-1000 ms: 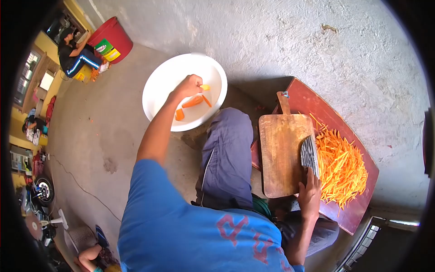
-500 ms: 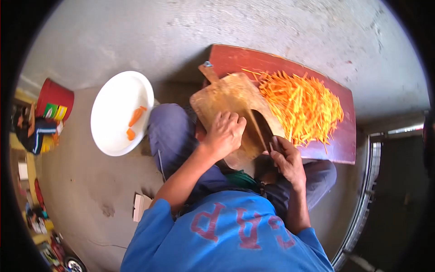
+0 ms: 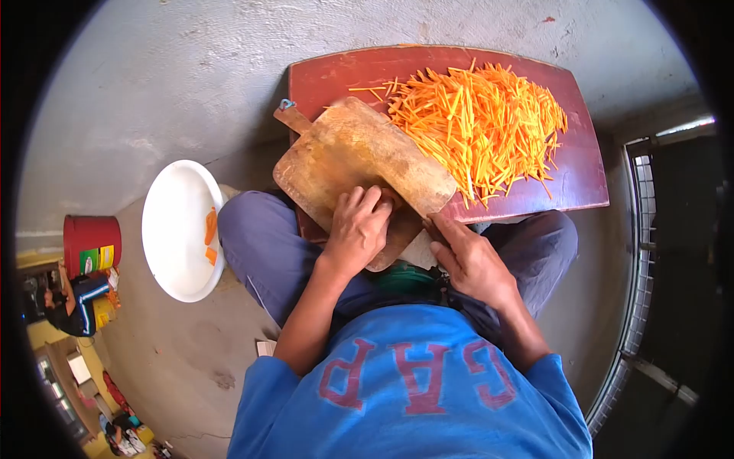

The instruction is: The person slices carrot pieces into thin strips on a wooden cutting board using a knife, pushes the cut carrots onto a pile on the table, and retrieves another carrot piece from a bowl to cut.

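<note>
My right hand (image 3: 472, 258) is wrapped round the handle of a knife (image 3: 409, 200), whose dark blade slants across the cutting board toward my left fingers. My left hand (image 3: 358, 229) rests on the board with its fingers curled beside the blade. Whatever lies under those fingers is hidden. The worn wooden cutting board (image 3: 336, 157) has a short handle at its upper left and leans on the edge of a low red table (image 3: 329, 76). Right of the board, a large heap of carrot strips (image 3: 478, 130) covers much of the table.
On the floor at left stands a white basin (image 3: 172, 229) with a few carrot pieces (image 3: 211, 229) inside. A red bucket (image 3: 82, 237) and another person (image 3: 73, 302) are farther left. A grey wall (image 3: 214, 84) rises behind the table; a dark door (image 3: 673, 252) stands at right.
My view has shifted, so the table and board appear higher and farther left. The knife blade has come closer to my left fingers and now shows edge-on instead of broadside.
</note>
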`<control>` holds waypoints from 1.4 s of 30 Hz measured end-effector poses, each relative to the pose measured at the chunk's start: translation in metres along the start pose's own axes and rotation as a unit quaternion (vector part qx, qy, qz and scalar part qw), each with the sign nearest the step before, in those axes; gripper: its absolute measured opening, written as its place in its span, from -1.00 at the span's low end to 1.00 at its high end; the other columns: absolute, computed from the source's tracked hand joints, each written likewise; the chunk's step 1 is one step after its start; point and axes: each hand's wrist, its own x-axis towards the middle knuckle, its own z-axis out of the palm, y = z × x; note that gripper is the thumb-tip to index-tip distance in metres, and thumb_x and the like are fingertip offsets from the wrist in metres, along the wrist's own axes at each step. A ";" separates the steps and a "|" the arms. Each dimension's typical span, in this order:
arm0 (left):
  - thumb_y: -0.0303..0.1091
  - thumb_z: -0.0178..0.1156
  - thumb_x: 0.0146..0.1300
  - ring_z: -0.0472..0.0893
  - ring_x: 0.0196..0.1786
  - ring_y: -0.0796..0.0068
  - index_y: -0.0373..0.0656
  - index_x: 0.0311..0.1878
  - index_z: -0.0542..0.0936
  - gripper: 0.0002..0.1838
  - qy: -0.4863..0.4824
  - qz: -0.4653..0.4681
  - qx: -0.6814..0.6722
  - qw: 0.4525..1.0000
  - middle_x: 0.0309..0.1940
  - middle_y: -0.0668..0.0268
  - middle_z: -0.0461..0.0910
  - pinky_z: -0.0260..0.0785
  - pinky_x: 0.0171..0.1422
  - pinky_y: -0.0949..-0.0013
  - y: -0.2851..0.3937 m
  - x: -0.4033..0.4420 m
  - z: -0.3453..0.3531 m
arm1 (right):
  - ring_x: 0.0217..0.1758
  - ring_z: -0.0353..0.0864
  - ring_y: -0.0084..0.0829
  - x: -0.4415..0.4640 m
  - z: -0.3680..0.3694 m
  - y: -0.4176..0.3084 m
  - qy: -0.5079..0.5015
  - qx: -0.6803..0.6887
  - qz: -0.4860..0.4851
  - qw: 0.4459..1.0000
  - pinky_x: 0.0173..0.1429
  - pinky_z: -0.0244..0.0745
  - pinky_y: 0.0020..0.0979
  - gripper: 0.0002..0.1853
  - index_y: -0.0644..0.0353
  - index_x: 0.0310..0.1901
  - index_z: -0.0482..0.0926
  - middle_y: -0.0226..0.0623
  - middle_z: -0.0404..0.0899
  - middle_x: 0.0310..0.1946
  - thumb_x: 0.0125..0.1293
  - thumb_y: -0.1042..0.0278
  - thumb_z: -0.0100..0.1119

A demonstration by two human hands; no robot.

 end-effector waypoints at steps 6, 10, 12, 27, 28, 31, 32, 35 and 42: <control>-0.47 0.37 0.31 0.62 0.07 0.02 -0.29 -0.08 0.79 -0.84 0.016 0.022 -0.024 0.999 0.14 0.07 0.68 0.50 0.19 -0.03 -0.004 0.001 0.003 | 0.13 0.78 0.41 -0.015 -0.018 -0.025 -0.058 -0.006 0.026 0.998 0.12 0.77 0.20 -0.39 0.38 0.60 0.42 0.31 0.72 0.23 0.65 0.39 0.36; -0.57 0.37 0.19 0.65 0.13 -0.07 -0.34 -0.03 0.81 -0.74 0.002 0.013 -0.028 1.000 0.14 -0.02 0.70 0.52 0.23 -0.06 -0.005 0.002 0.002 | 0.03 0.80 0.42 -0.005 -0.008 -0.024 -0.048 -0.027 0.024 0.998 0.05 0.77 0.22 -0.42 0.39 0.55 0.42 0.33 0.72 0.15 0.63 0.40 0.37; -0.54 0.36 0.16 0.61 0.07 -0.09 -0.32 -0.19 0.74 -0.85 -0.009 0.007 -0.038 0.999 0.06 -0.02 0.65 0.50 0.20 -0.07 -0.007 0.000 0.001 | -0.02 0.80 0.42 0.010 0.002 -0.021 -0.051 -0.025 0.012 0.998 0.02 0.77 0.23 -0.45 0.39 0.51 0.42 0.33 0.72 0.09 0.63 0.42 0.37; -0.62 0.30 0.10 0.57 0.05 -0.19 -0.33 -0.32 0.61 -0.92 0.042 0.008 -0.103 0.994 -0.03 -0.05 0.58 0.52 0.21 -0.18 -0.011 -0.003 0.008 | 0.00 0.80 0.41 0.015 0.001 -0.032 -0.067 -0.019 0.037 0.997 0.01 0.74 0.20 -0.52 0.34 0.48 0.47 0.28 0.74 0.09 0.65 0.44 0.34; -0.63 0.30 0.10 0.57 0.06 -0.19 -0.34 -0.32 0.62 -0.93 0.046 0.002 -0.102 0.994 -0.03 -0.05 0.58 0.52 0.21 -0.17 -0.010 -0.003 0.008 | 0.00 0.80 0.40 0.012 0.002 -0.031 -0.069 -0.029 0.039 0.996 0.01 0.74 0.19 -0.53 0.34 0.47 0.47 0.27 0.74 0.09 0.65 0.44 0.34; -0.64 0.29 0.11 0.58 0.08 -0.19 -0.34 -0.32 0.63 -0.93 0.039 -0.009 -0.103 0.994 -0.03 -0.05 0.59 0.53 0.22 -0.17 -0.005 -0.002 0.006 | 0.01 0.80 0.40 0.018 0.009 -0.024 -0.071 -0.043 0.038 0.996 0.01 0.74 0.19 -0.53 0.34 0.47 0.47 0.27 0.74 0.09 0.65 0.44 0.34; -0.64 0.29 0.11 0.58 0.09 -0.19 -0.35 -0.32 0.63 -0.93 0.028 -0.012 -0.102 0.994 -0.02 -0.04 0.59 0.53 0.23 -0.16 -0.006 -0.003 0.003 | 0.02 0.80 0.40 0.021 0.011 -0.021 -0.070 -0.046 0.036 0.996 0.01 0.74 0.19 -0.52 0.35 0.47 0.47 0.27 0.74 0.10 0.65 0.44 0.34; -0.64 0.29 0.11 0.58 0.09 -0.18 -0.36 -0.30 0.66 -0.92 0.021 0.002 -0.099 0.995 -0.02 -0.04 0.59 0.53 0.23 -0.17 -0.009 -0.006 0.001 | 0.02 0.80 0.40 0.018 0.007 -0.031 -0.052 -0.028 0.022 0.998 0.00 0.74 0.18 -0.53 0.35 0.47 0.48 0.28 0.75 0.09 0.65 0.44 0.34; -0.64 0.27 0.10 0.56 0.05 -0.18 -0.37 -0.27 0.68 -0.88 0.033 -0.007 -0.091 0.995 -0.04 -0.05 0.58 0.52 0.20 -0.16 -0.006 -0.008 0.003 | 0.00 0.80 0.38 0.024 0.014 -0.026 -0.060 -0.045 0.014 0.997 -0.02 0.75 0.19 -0.51 0.35 0.48 0.47 0.27 0.75 0.08 0.64 0.45 0.35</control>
